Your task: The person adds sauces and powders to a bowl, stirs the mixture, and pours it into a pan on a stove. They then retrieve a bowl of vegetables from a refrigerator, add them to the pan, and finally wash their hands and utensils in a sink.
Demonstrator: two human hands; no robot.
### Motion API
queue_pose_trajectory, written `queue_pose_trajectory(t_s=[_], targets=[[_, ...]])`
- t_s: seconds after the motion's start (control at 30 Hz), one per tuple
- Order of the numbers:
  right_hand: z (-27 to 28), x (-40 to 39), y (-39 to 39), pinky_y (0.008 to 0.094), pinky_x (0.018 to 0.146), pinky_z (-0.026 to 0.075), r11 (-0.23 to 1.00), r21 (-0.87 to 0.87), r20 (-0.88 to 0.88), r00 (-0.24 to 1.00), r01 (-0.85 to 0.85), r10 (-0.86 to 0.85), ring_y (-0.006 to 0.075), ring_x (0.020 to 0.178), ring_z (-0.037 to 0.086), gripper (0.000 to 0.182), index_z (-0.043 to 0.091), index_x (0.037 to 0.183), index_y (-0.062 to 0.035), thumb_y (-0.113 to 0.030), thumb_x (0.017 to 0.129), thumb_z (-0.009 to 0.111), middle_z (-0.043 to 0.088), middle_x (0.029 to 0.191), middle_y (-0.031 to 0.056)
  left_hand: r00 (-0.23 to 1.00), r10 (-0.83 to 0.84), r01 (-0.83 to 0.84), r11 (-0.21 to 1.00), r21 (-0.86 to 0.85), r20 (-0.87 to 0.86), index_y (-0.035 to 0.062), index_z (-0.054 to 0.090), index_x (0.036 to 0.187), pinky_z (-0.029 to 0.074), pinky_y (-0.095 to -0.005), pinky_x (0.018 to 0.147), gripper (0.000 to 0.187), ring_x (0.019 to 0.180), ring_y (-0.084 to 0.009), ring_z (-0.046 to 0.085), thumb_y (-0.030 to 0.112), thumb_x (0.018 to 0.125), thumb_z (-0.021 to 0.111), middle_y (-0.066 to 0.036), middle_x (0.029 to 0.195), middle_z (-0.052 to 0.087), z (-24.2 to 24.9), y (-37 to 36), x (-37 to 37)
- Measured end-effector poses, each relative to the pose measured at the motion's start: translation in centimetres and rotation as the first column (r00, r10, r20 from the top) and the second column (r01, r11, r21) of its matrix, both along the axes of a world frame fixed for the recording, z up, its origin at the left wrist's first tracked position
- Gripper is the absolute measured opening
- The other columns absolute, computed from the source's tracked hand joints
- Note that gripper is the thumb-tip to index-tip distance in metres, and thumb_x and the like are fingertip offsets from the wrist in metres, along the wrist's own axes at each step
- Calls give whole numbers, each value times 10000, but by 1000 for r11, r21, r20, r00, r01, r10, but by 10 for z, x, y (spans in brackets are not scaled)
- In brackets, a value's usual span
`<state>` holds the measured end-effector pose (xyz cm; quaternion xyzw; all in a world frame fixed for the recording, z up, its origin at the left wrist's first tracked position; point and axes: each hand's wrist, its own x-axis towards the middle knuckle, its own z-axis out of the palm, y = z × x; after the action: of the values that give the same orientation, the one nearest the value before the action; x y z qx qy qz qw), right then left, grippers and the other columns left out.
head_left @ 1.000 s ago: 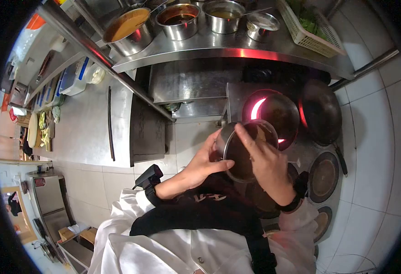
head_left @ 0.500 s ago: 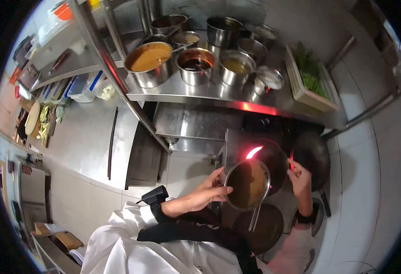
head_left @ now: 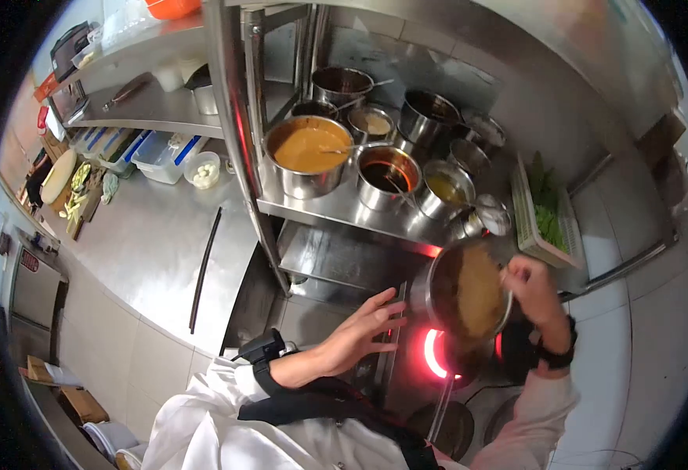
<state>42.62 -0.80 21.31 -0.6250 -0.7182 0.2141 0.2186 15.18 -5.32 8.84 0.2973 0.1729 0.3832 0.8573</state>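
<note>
A metal saucepan [head_left: 422, 294] with brown liquid [head_left: 479, 294] in it is tilted over the stove, just in front of the shelf. My right hand [head_left: 534, 291] is closed at its right rim, partly blurred. To the left of the pan, my left hand [head_left: 367, 333] is open with fingers spread, its fingertips close to the pan's wall. A long metal handle [head_left: 441, 411] points down toward me below the pan. Underneath, a red glowing ring [head_left: 436, 354] shows on the stove.
Several metal pots stand on the steel shelf [head_left: 336, 210], one with orange sauce [head_left: 309, 149], another with dark sauce [head_left: 389, 174]. A white basket of greens [head_left: 548, 215] sits at its right end. Chopsticks [head_left: 205, 270] lie on the left counter [head_left: 156, 243], near plastic tubs [head_left: 160, 157].
The saucepan has moved up and right toward the shelf. My left hand has let go of its rim and opened; my right hand has come to the rim. The view has shifted.
</note>
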Motion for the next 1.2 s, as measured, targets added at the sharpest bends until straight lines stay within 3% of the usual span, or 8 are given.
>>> queue_pose_trajectory(t_s=[0.27, 0.37, 0.53, 0.73, 0.8, 0.93, 1.13, 1.2], targets=[[36, -40, 182, 260, 470, 286, 982, 74, -132, 978, 174, -163, 83, 500, 358, 213, 517, 639, -45, -207, 760, 582, 394, 529, -40, 981, 91, -100, 994, -41, -173, 69, 297, 1284, 368, -303, 898, 424, 1118, -200, 459, 192, 896, 417, -131, 1227, 463, -19, 18, -124], [14, -45, 248, 240, 322, 182, 979, 21, -258, 947, 203, -191, 48, 353, 295, 174, 507, 680, -73, -196, 785, 572, 345, 460, -52, 972, 168, -185, 979, -91, -161, 69, 350, 1242, 379, -308, 891, 357, 1098, -208, 477, 169, 902, 392, -137, 1217, 472, -38, 23, -150], [-18, -44, 324, 246, 307, 194, 986, -49, -210, 964, 156, -163, 77, 325, 300, 174, 523, 701, -48, -206, 759, 569, 566, 544, 86, 952, 259, -280, 952, -123, -162, 65, 373, 1214, 387, -323, 887, 326, 1087, -215, 483, 162, 902, 368, -163, 1198, 478, -46, 40, -164], [-34, -38, 350, 252, 319, 247, 983, -65, -139, 974, 172, -180, 96, 354, 388, 228, 585, 801, 21, -198, 749, 548, 604, 585, 110, 928, 326, -352, 926, -135, -183, 51, 374, 1196, 389, -324, 884, 325, 1072, -227, 493, 171, 894, 379, -167, 1182, 487, -31, 72, -151], [-24, -31, 342, 257, 376, 329, 987, -9, 38, 986, -162, 162, 109, 435, 482, 225, 597, 728, 19, -200, 750, 550, 613, 609, 100, 934, 303, -329, 935, -129, -188, 48, 372, 1197, 391, -324, 880, 326, 1071, -226, 495, 164, 892, 372, -164, 1181, 489, -30, 83, -142], [-12, 46, 339, 269, 446, 391, 996, -65, -146, 988, -64, 54, 138, 531, 559, 268, 603, 691, 24, -230, 767, 562, 619, 643, 89, 937, 281, -309, 944, -119, -208, 34, 369, 1202, 398, -323, 870, 334, 1065, -222, 499, 145, 887, 352, -162, 1181, 492, -29, 101, -127], [-41, 137, 334, 274, 452, 406, 936, -351, 206, 976, 6, 71, 170, 530, 581, 325, 609, 703, 33, -277, 790, 570, 602, 606, 66, 953, 235, -266, 952, -154, -193, 10, 372, 1180, 449, -312, 849, 319, 1032, -206, 526, 117, 880, 348, -161, 1172, 490, -30, 120, -100], [-55, 135, 335, 264, 410, 378, 936, -347, -30, 997, 51, -65, 152, 493, 564, 282, 614, 700, 30, -239, 778, 578, 584, 569, 68, 955, 223, -254, 955, -151, -196, 7, 374, 1178, 449, -310, 849, 318, 1031, -202, 526, 116, 880, 351, -156, 1172, 491, -29, 124, -92]])
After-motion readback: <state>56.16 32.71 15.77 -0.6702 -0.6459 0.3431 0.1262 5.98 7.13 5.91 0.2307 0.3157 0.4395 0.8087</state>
